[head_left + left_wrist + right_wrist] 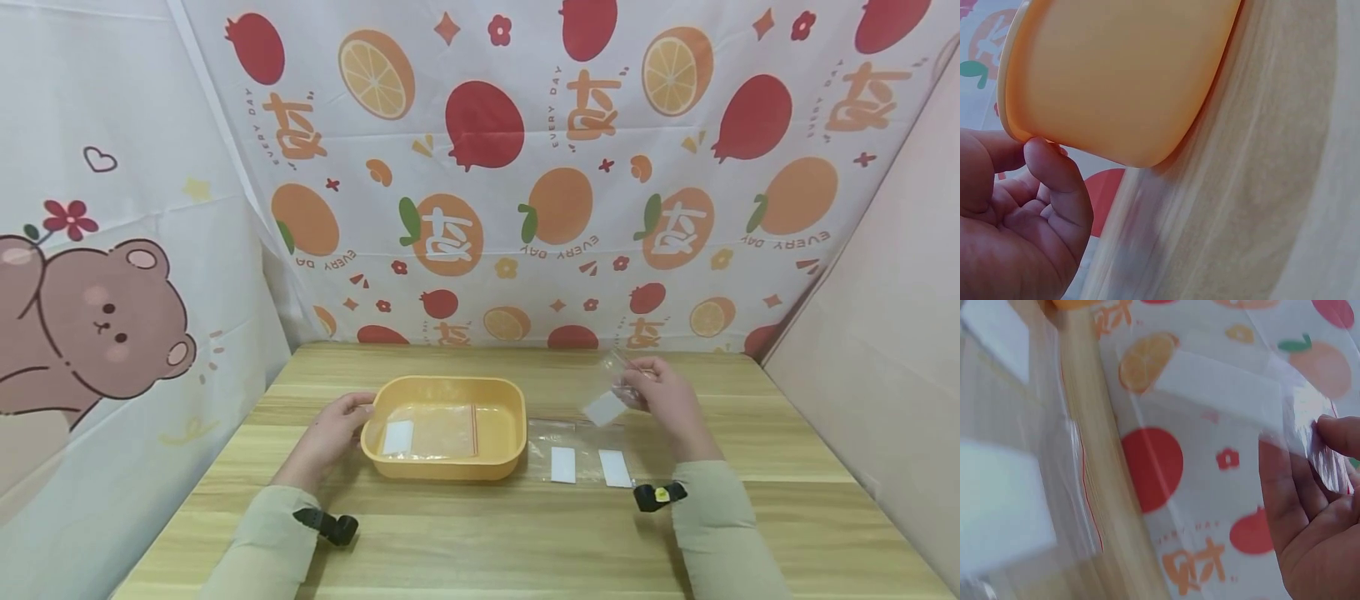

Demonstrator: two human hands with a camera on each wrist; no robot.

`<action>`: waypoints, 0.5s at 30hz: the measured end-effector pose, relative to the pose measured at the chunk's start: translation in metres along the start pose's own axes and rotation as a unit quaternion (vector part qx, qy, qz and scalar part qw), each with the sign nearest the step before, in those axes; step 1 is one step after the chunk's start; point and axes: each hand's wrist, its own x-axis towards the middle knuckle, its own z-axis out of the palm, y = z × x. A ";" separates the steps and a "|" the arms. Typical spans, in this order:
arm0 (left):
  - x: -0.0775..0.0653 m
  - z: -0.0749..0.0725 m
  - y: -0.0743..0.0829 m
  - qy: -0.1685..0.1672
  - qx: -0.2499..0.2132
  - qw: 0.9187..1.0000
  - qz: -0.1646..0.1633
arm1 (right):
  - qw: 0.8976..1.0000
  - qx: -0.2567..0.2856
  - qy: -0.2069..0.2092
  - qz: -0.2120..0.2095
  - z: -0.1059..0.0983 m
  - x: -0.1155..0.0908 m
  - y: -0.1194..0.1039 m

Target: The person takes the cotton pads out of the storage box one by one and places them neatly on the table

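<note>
My left hand (332,435) pinches the left end of a yellow plastic basin (444,472); in the left wrist view, the thumb (1057,172) lies against its rim. Inside the basin lies a clear zip bag (441,427) with a white label and a red seal line. Raised over the table at the right, my right hand (669,408) pinches another clear zip bag (604,408), its white label hanging toward the basin. In the right wrist view this bag (1222,387) is held between thumb and fingers.
Two clear zip bags with white labels (564,465) (616,468) lie flat on the wooden table (480,542), right beside the basin. A fruit-print cloth (487,208) hangs behind the table's back edge. Black camera straps (327,527) sit on both wrists.
</note>
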 end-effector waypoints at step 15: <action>0.003 -0.001 -0.002 0.001 0.010 1.000 -0.015 | 0.998 -0.059 -0.022 0.019 -0.071 -0.006 0.030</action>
